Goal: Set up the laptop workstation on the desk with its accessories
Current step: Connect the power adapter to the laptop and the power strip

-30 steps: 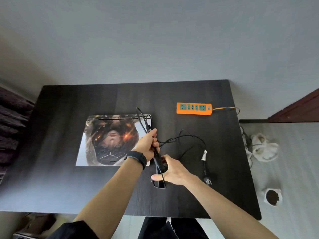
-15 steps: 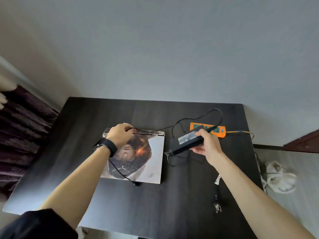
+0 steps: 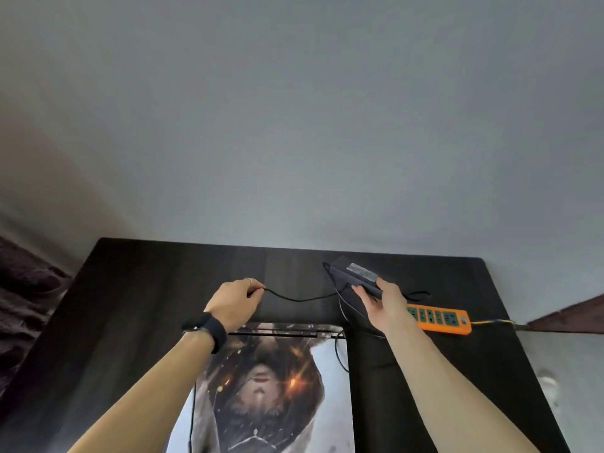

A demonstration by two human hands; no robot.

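The left hand [image 3: 233,304], half a second ago at the far edge of the laptop [image 3: 271,387], is now found past that edge, over the dark tabletop [image 3: 147,289]. Its fingers are curled and the cable [image 3: 300,299] is pinched at their tips. From there the cable is strung rightwards in a shallow sag. The laptop is left closed and flat at near centre, with a loop of cable lying across its far right corner.

The adapter [image 3: 354,277], earlier held above the gap between laptop and strip [image 3: 438,317], has been carried to the far side of the tabletop, beyond the laptop's far right corner. It is gripped at its right end by the right hand [image 3: 387,308] and is tilted. Whether it touches the tabletop cannot be told. The strip lies just right of that hand, and no plug is seen in its sockets.

The cable is judged to have been drawn out straight and the adapter to be near its resting place. Both connections and the lid are thought still to be done. The mains plug is out of view.

No container is seen.
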